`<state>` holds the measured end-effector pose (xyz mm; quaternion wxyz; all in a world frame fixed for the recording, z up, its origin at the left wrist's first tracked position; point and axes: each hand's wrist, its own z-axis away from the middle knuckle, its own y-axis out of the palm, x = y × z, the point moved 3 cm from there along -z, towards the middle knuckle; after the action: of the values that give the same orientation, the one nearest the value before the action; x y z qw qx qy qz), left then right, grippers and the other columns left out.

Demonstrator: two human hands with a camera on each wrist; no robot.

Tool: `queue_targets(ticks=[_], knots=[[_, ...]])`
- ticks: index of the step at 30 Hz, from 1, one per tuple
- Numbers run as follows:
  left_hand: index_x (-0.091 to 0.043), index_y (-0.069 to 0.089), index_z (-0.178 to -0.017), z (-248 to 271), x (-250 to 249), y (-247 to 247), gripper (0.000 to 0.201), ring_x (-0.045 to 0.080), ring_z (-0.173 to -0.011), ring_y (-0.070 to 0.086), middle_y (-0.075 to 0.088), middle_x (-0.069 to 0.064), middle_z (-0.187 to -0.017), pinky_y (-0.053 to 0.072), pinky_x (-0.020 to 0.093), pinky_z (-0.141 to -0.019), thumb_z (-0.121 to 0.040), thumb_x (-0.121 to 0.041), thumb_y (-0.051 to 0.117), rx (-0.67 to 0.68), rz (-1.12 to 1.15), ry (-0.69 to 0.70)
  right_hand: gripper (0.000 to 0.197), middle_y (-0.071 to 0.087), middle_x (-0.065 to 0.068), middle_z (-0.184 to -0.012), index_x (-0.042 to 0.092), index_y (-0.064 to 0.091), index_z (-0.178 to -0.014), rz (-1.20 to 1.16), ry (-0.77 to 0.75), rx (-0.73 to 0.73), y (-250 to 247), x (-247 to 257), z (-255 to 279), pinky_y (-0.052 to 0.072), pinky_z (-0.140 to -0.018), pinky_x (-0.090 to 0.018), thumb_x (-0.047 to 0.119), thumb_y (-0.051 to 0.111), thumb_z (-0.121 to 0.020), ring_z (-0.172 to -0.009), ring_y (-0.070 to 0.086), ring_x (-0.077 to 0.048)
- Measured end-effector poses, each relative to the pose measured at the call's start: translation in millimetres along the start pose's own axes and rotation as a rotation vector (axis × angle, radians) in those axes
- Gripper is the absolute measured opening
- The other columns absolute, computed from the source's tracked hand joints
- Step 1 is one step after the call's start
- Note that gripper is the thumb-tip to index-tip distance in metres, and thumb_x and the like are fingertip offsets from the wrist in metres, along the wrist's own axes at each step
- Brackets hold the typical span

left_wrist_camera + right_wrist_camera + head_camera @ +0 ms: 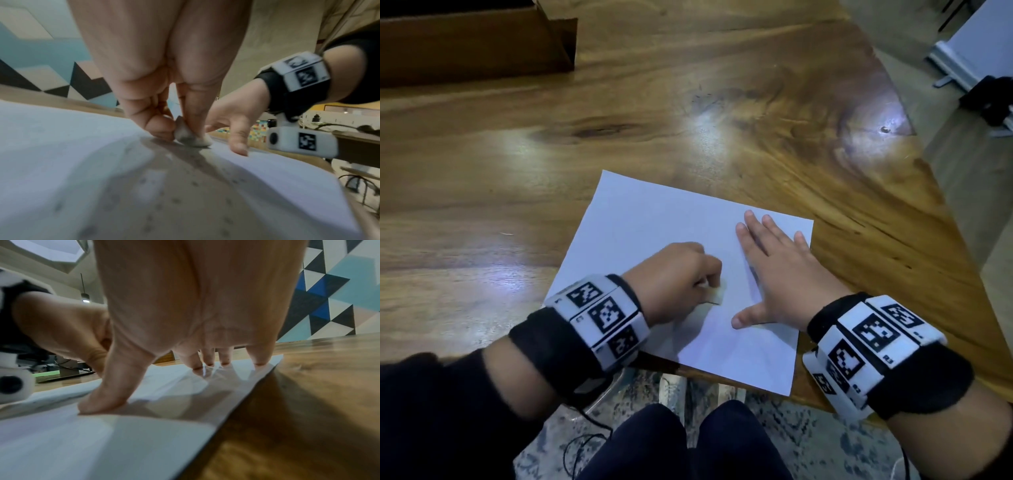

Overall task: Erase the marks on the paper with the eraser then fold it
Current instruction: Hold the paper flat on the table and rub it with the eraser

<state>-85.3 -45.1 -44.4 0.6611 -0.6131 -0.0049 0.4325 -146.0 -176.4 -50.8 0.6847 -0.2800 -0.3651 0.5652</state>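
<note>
Head view: the left hand point(674, 277) is curled, pinching a small grey-smudged eraser point(190, 138) against the white paper point(654, 222), which lies flat near the table's point(517, 164) front edge. At its 3 o'clock, the right hand point(774, 274) presses flat on the sheet, fingers straight and spread (thumb out toward 9 o'clock). Both wristbands point(601, 318) carry black-and-white square code markers; their small lettering is too blurred to read.
</note>
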Motion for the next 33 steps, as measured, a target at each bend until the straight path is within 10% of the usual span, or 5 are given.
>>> queue_targets(ticks=[13, 19, 25, 29, 33], knots=[[-0.011, 0.062, -0.089, -2.9, 5.5, -4.5, 0.012, 0.028, -0.085, 0.054, 0.048, 0.006, -0.086, 0.038, 0.029, -0.072, -0.083, -0.019, 0.055, -0.051, -0.024, -0.014, 0.131, -0.033, 0.004, -0.152, 0.017, -0.021, -0.148, -0.012, 0.002, -0.002, 0.0, 0.7, -0.7, -0.007, -0.118, -0.045, 0.064, 0.069, -0.067, -0.142, -0.026, -0.016], [-0.017, 0.067, -0.08, 40.4, 7.6, 11.7, 0.017, 0.018, -0.077, 0.053, 0.05, 0.0, -0.083, 0.039, 0.023, -0.067, -0.076, -0.025, 0.053, 0.209, 0.069, 0.086, 0.131, -0.033, 0.004, -0.153, 0.017, -0.021, -0.148, -0.014, 0.004, -0.003, -0.1, -0.1, -0.1, -0.006, -0.118, -0.046, 0.064, 0.07, -0.066, -0.142, -0.026, -0.016], [-0.013, 0.062, -0.086, 6.1, 9.1, -1.2, 0.01, 0.017, -0.072, 0.043, 0.043, -0.002, -0.079, 0.031, 0.024, -0.067, -0.082, -0.02, 0.056, -0.017, -0.043, 0.048, 0.13, -0.033, 0.004, -0.153, 0.017, -0.021, -0.148, -0.009, 0.007, -0.007, -0.8, 1.2, -0.3, -0.006, -0.118, -0.045, 0.064, 0.069, -0.066, -0.142, -0.026, -0.016], [-0.015, 0.063, -0.073, 38.5, -1.8, 12.6, 0.038, 0.021, -0.067, 0.049, 0.048, 0.002, -0.076, 0.039, 0.027, -0.063, -0.071, -0.042, 0.037, 0.192, 0.059, 0.107, 0.131, -0.032, 0.004, -0.153, 0.017, -0.02, -0.148, -0.014, 0.004, -0.009, -0.1, -0.1, 0.0, -0.007, -0.118, -0.045, 0.064, 0.07, -0.066, -0.142, -0.026, -0.015], [-0.011, 0.064, -0.087, 10.9, -6.3, 3.6, 0.013, 0.027, -0.08, 0.055, 0.05, 0.005, -0.081, 0.039, 0.029, -0.07, -0.079, -0.018, 0.056, 0.18, -0.04, 0.105, 0.131, -0.032, 0.004, -0.153, 0.017, -0.02, -0.148, -0.02, 0.001, -0.02, 0.5, 0.0, -1.0, -0.006, -0.118, -0.046, 0.064, 0.07, -0.065, -0.142, -0.026, -0.015]])
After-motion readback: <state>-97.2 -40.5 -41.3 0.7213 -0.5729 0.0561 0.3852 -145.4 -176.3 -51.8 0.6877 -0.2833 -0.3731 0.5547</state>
